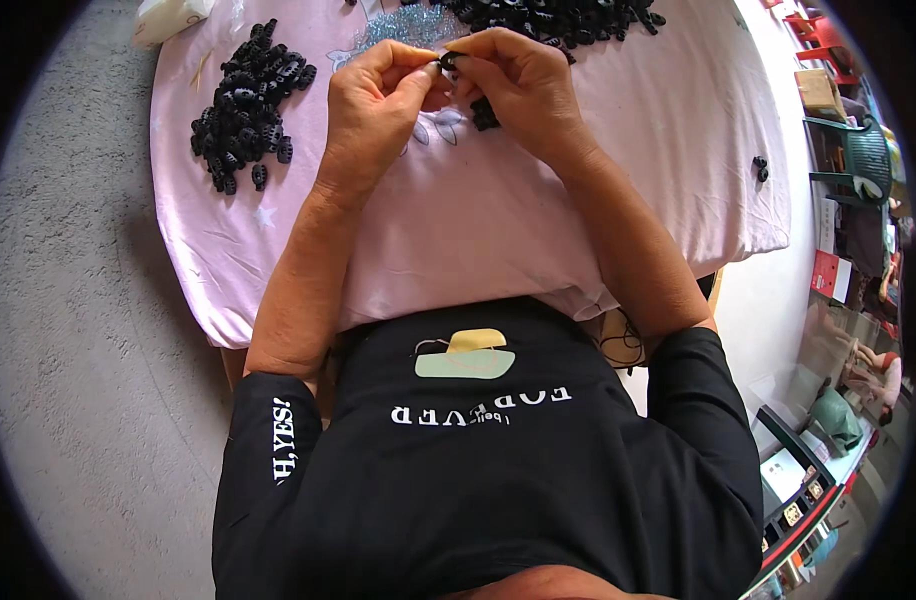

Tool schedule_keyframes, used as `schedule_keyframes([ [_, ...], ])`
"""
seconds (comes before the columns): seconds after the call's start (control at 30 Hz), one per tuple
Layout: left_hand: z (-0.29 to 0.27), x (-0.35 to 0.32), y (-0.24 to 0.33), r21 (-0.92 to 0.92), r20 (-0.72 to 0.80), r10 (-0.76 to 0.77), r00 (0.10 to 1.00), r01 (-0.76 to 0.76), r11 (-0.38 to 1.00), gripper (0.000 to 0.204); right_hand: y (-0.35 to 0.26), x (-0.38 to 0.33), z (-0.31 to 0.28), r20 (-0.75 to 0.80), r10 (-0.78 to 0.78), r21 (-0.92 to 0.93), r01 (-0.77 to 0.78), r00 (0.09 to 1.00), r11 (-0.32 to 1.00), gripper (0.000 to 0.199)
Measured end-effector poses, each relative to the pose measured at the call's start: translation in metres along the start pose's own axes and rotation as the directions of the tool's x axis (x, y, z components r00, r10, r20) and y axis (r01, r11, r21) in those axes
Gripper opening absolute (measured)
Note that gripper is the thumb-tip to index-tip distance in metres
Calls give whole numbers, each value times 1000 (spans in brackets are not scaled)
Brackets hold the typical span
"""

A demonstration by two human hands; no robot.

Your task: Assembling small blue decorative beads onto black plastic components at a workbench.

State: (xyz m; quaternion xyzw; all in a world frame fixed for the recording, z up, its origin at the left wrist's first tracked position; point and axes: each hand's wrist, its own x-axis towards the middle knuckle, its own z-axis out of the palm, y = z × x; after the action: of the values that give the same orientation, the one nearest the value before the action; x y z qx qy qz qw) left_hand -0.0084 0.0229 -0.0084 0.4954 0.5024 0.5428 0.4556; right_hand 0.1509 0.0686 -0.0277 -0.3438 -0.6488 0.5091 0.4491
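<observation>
At the far middle of the table, both my hands meet at the fingertips around a small black plastic piece [448,61], which looks like a hair claw clip part. Thumb and fingers of my left hand [378,98] pinch it from the left. My right hand [526,92] pinches it from the other side. The fingers cover much of it. Below the right fingers lie a few black pieces [485,114]. Just beyond my hands is a heap of tiny shiny silvery-blue bits [406,27], too small to name surely.
A pink cloth [458,230] covers the table. Black toothed clip pieces [240,115] are heaped at left, with a larger heap [578,18] at the far side. One black piece [761,168] lies near the right edge. A white bag [170,20] stands far left. A green chair [863,160] is at right.
</observation>
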Motion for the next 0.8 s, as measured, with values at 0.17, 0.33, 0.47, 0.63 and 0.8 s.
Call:
schedule_keyframes([
  [0.17, 1, -1, -4, -52, 1, 12, 1000, -12, 999, 8, 3, 0, 1, -21, 30, 192, -26, 999, 981, 13],
  [0.33, 1, -2, -5, -22, -9, 27, 1000, -27, 999, 8, 4, 0, 4, -30, 21, 111, -17, 999, 994, 12],
  [0.47, 2, -4, -2, 13, -12, 23, 1000, -23, 1000, 7, 5, 0, 2, -41, -14, 39, 15, 999, 999, 11],
  [0.63, 1, -4, -4, -5, -9, 14, 1000, -14, 1000, 7, 3, -1, 2, -27, -19, 91, 21, 999, 996, 11],
  [0.8, 0, -5, -1, 12, -17, 10, 1000, -9, 1000, 6, -2, -1, 1, -65, -169, -151, 158, 983, 976, 12],
])
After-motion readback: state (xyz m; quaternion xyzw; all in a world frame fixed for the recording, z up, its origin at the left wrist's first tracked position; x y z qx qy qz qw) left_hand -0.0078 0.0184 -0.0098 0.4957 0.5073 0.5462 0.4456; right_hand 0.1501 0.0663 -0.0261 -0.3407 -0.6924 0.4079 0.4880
